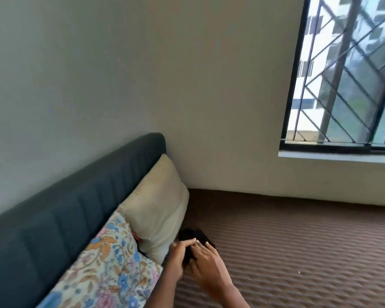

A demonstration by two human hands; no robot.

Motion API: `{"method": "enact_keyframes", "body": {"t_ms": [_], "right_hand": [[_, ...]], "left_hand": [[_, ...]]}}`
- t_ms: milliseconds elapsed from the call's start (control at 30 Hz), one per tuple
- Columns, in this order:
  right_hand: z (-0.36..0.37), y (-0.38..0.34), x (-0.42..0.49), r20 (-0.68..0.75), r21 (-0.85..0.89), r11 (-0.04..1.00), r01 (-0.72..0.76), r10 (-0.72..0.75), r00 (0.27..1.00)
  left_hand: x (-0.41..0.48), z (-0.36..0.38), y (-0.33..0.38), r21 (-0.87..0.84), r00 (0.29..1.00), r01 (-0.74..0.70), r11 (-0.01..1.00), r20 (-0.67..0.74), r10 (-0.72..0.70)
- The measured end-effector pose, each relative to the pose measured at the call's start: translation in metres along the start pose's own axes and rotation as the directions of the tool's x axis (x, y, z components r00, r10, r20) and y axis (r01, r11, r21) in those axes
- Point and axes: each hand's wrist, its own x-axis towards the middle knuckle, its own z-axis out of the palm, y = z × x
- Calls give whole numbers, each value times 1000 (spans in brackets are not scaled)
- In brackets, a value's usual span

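Note:
A small black bundle of cloth (190,234) lies on the brown ribbed mattress (298,252), right in front of a beige pillow (162,207). My left hand (179,252) has its fingers laid on the near left side of the bundle, index finger stretched across its top. My right hand (207,263) lies over the bundle's near right side with fingers extended. Whether either hand pinches the cloth is hidden by the fingers and motion blur.
A floral pillow (107,267) leans beside the beige one against the dark padded headboard (60,212) on the left. A pale wall rises behind. A barred window (347,74) with a sill is at the upper right.

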Motion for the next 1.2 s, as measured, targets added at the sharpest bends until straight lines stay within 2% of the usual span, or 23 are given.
{"method": "enact_keyframes", "body": {"t_ms": [67,133,200,233,300,333,400,467,533,600,667,767,900,1033,1200], "right_hand": [[-44,-27,-7,-23,246,969,-25,32,999],[-78,-54,-19,-112,470,878,-90,160,981],[-105,-85,-36,-220,595,781,-189,384,897],[-119,-102,-44,-217,641,722,-262,497,840],[-137,-127,-60,-73,738,526,-423,685,724],[-142,-140,-69,67,778,376,-504,747,661],[-152,-167,-85,351,832,33,-554,742,572],[-159,-191,-101,501,842,-228,-489,666,553],[-181,-211,-113,551,835,-380,-399,596,584],[-206,-227,-121,541,831,-470,-297,557,630],[-223,-236,-125,489,844,-502,-190,572,658],[-238,-241,-130,416,885,-451,-111,662,623],[-256,-239,-142,332,915,-404,-17,727,601],[-274,-237,-145,281,936,-351,-15,724,630],[-283,-243,-145,284,942,-332,-45,721,632]], "left_hand": [[-41,-13,31,-3,997,-56,998,49,56],[-81,-25,57,1,989,-115,993,99,114],[-128,-42,76,30,973,-171,985,165,163],[-153,-50,85,45,962,-193,980,206,180],[-198,-64,98,56,936,-225,973,291,200],[-221,-73,104,61,925,-229,971,323,198],[-262,-91,114,72,907,-219,973,382,175],[-292,-103,122,99,879,-200,975,458,133],[-319,-108,132,135,831,-187,973,551,84],[-340,-110,141,154,788,-203,967,612,68],[-355,-111,145,160,771,-210,965,634,62],[-368,-121,146,206,766,-219,954,642,37],[-369,-138,149,237,827,-227,944,559,59],[-368,-147,147,247,882,-259,934,454,124],[-373,-157,138,208,922,-291,934,321,215]]}}
